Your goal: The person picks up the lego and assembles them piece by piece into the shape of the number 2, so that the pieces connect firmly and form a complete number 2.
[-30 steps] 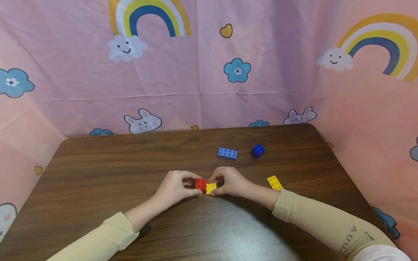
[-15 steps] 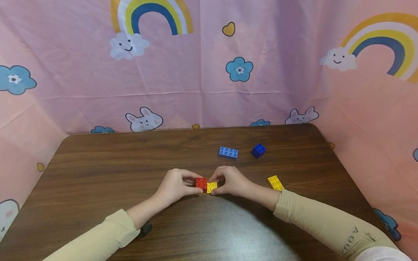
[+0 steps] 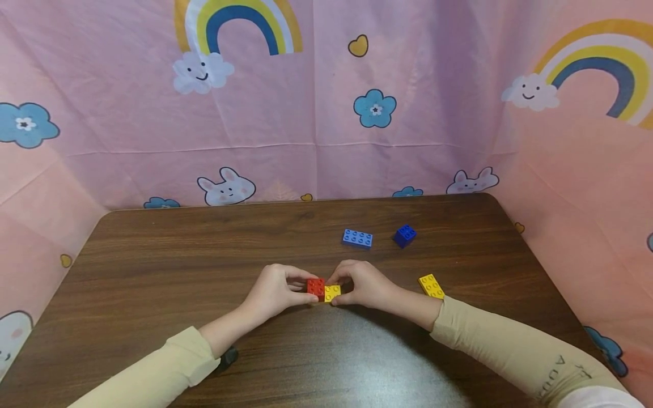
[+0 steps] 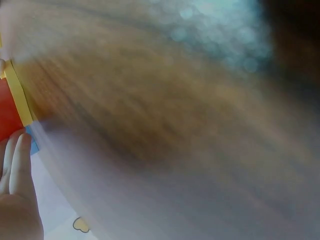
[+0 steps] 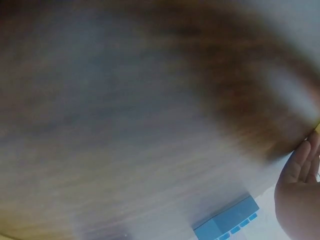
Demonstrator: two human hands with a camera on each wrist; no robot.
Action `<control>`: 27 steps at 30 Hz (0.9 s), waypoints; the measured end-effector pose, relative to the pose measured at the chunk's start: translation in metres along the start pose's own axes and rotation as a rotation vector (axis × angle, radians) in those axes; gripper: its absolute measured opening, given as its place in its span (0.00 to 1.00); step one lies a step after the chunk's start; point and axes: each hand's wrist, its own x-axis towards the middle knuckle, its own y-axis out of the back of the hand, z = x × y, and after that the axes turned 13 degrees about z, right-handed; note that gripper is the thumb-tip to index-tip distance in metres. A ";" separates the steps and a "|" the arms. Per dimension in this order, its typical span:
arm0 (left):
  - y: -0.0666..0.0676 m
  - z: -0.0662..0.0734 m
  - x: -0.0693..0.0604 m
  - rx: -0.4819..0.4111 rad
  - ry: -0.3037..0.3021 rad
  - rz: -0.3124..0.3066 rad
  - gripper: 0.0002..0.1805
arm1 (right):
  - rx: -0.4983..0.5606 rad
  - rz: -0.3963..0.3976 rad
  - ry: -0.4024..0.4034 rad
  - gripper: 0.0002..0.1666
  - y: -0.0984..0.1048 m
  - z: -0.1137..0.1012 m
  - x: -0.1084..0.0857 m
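Observation:
At the middle of the table, my left hand (image 3: 270, 292) pinches a red four-stud toy brick (image 3: 316, 288) between thumb and fingers. Under and to the right of it is a yellow brick (image 3: 333, 292), two of its stud columns or fewer showing; the red one stands higher, over its left part. My right hand (image 3: 366, 286) grips the yellow brick's right end with thumb and fingers. In the left wrist view, the red brick (image 4: 7, 110) lies against the yellow brick (image 4: 19, 95) at the left edge. The right wrist view shows only a sliver of yellow beside my fingers (image 5: 300, 155).
Beyond my hands lie a light-blue eight-stud brick (image 3: 357, 238) and a dark-blue cube-like brick (image 3: 405, 236). Another yellow brick (image 3: 431, 286) sits by my right sleeve, partly covered. A dark object (image 3: 228, 358) shows beside my left cuff. Patterned cloth (image 3: 331, 124) hangs behind the wooden table (image 3: 204, 243).
The whole head view has shifted slightly. Both hands keep their hold on the red and yellow bricks, with no clear movement between them.

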 end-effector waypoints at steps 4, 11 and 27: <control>0.001 0.000 0.000 0.005 0.004 0.004 0.18 | -0.040 -0.011 0.027 0.17 0.002 -0.002 0.001; 0.001 0.001 0.000 0.010 0.011 0.001 0.18 | -0.058 -0.034 0.041 0.16 0.006 -0.003 0.003; -0.001 0.001 0.000 0.012 0.004 0.009 0.18 | -0.082 0.075 0.019 0.13 0.025 0.007 0.009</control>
